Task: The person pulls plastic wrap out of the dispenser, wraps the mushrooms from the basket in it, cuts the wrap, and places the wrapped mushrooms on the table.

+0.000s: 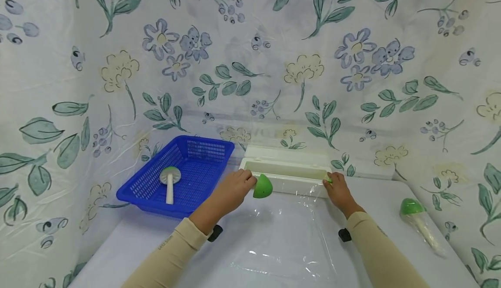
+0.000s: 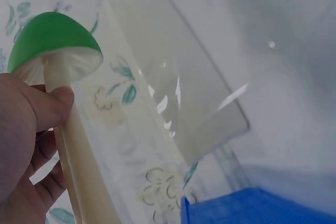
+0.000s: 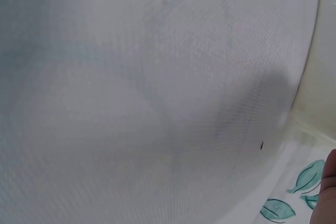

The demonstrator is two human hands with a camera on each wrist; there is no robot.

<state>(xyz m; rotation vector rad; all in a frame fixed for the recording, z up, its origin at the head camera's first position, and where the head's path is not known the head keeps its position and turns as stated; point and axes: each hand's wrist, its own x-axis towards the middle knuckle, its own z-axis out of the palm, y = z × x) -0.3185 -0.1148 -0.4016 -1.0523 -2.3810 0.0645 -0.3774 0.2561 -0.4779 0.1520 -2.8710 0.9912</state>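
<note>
My left hand (image 1: 233, 189) pinches the pale stem of a green-capped toy mushroom (image 1: 263, 186) between thumb and fingers. In the left wrist view its cap (image 2: 55, 40) and long stem show clearly. Behind it, at the back of the table, stands a long white box (image 1: 282, 184) with its lid (image 1: 287, 153) raised. At the box's right end my right hand (image 1: 339, 191) grips the rim, beside a small bright green spot. Only the edge of that hand (image 3: 326, 190) shows in the right wrist view. The inside of the box is mostly hidden.
To the left stands a blue basket (image 1: 205, 179) holding another green-capped mushroom (image 1: 170, 183). A third mushroom (image 1: 412, 207), its stem in clear wrap, lies at the right table edge. Clear plastic film (image 1: 289, 231) covers the front of the table; flowered cloth (image 1: 250, 61) hangs behind.
</note>
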